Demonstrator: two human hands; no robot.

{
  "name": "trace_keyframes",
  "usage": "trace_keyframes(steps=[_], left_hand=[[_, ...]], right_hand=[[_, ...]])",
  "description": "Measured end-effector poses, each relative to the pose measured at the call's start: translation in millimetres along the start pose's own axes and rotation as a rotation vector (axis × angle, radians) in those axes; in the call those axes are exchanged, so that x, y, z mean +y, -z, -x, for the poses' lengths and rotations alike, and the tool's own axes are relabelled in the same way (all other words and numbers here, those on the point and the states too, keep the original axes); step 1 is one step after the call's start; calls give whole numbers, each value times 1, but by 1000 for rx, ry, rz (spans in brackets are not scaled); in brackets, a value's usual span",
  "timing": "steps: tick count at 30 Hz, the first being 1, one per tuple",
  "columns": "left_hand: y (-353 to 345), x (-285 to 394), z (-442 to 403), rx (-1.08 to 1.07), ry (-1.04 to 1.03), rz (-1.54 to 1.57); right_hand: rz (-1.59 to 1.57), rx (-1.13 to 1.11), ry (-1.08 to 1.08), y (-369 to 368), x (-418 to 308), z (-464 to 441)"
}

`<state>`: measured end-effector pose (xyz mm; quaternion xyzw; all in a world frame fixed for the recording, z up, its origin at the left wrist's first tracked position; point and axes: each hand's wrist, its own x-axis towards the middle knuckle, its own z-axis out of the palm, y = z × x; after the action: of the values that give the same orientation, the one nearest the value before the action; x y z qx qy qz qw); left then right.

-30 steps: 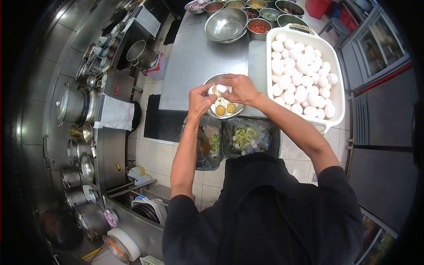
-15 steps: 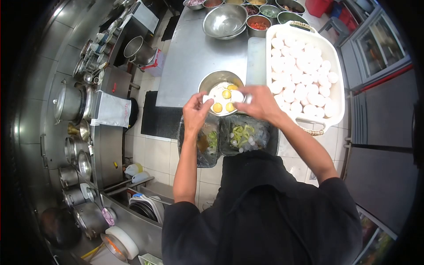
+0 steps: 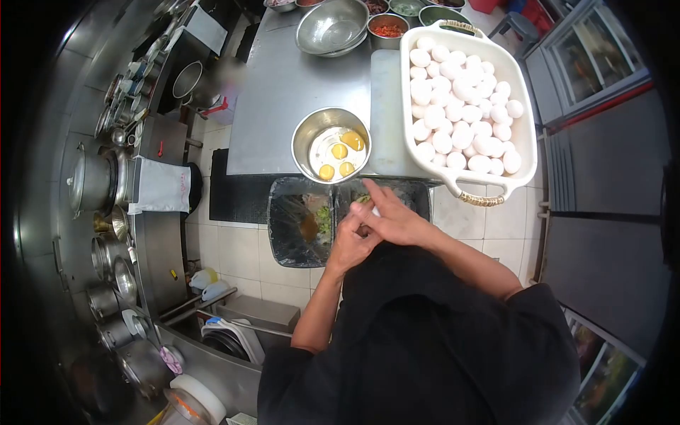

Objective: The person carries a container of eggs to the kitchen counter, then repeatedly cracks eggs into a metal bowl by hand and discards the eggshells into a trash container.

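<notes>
Showing both bare hands together over a black-lined bin at the near edge of the table. The left hand is curled and partly covered by the right hand, whose foremost fingers extend forward. A small white fragment, probably eggshell, shows between them; which hand grips it, and how firmly, cannot be told. Both hands have just withdrawn from the round, straight-sided steel bowl to this bin, which suggests that the fragment is spent shell, parted from its contents.

The bowl stands near the hands at about 11 o'clock, upright and touched by neither. At least four yellow yolks lie in it amid clear egg white; the uppermost, elongated patch may be one spread yolk or two touching. At 9 o'clock, beside the first bin, is a second black-lined bin with green and brown scraps. At 1 o'clock sits a white rectangular tub heaped with whole white eggs. Farther off, near 12 o'clock, rests a wide, empty-looking steel basin.
</notes>
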<state>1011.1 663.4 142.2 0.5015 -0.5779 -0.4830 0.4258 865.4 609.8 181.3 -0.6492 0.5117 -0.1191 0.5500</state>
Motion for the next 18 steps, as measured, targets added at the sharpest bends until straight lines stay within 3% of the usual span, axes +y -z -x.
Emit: trace_keyframes(steps=[1, 3, 4, 5, 7, 9, 13, 18], left_hand=[[-1, -3, 1, 71, -101, -72], [6, -17, 3, 158, 57, 279], [15, -17, 2, 222, 93, 396], [25, -18, 0, 288, 127, 515], [48, -35, -7, 577, 127, 469], [78, -85, -16, 754, 69, 365], [102, -113, -42, 983, 81, -50], [111, -130, -64, 1022, -78, -608]], right_hand=[[61, 20, 79, 5, -8, 3], [179, 48, 245, 13, -19, 2], [213, 159, 372, 24, -15, -6], [183, 258, 300, 47, -36, -6], [246, 602, 407, 87, -24, -39], [625, 771, 356, 132, -24, -63], [909, 632, 86, 158, -3, -110], [906, 625, 98, 162, 9, -129]])
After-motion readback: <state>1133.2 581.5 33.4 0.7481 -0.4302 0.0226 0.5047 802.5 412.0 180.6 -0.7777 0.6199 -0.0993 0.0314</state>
